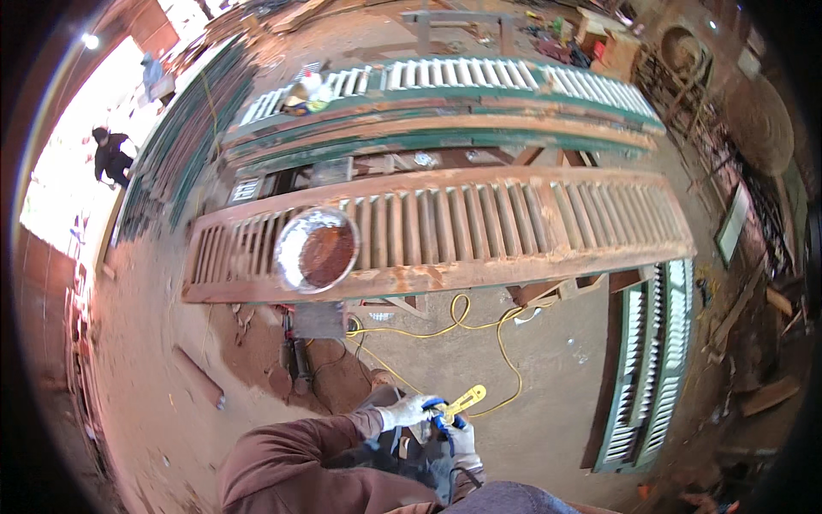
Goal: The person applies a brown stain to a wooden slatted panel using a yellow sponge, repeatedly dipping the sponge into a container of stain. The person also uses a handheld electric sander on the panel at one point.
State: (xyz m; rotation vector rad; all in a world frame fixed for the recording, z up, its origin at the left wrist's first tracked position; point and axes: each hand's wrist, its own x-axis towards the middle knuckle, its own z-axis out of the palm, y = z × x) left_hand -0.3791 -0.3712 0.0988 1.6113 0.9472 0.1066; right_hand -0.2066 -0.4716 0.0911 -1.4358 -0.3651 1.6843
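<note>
Low in front of my body, my left hand (pixel 404 413) and my right hand (pixel 461 437) meet, both in white-and-blue work gloves. Their fingers are closed around a flat yellow tool (pixel 467 399) with a round hole at its outer end. Its other end is hidden by the gloves, so its exact kind does not show. Ahead of me, a brown louvered wooden shutter (pixel 445 272) lies flat on supports. On its left part sits a round metal bowl (pixel 286 255) partly filled with reddish-brown material.
Green-framed louvered shutters (pixel 514 137) are stacked beyond; more shutters (pixel 632 377) lie at right. A yellow cord (pixel 519 364) loops over the ground. A black-and-red power tool (pixel 295 355) hangs or stands below the bowl. Long boards (pixel 175 163) lie at left, near a person (pixel 111 157).
</note>
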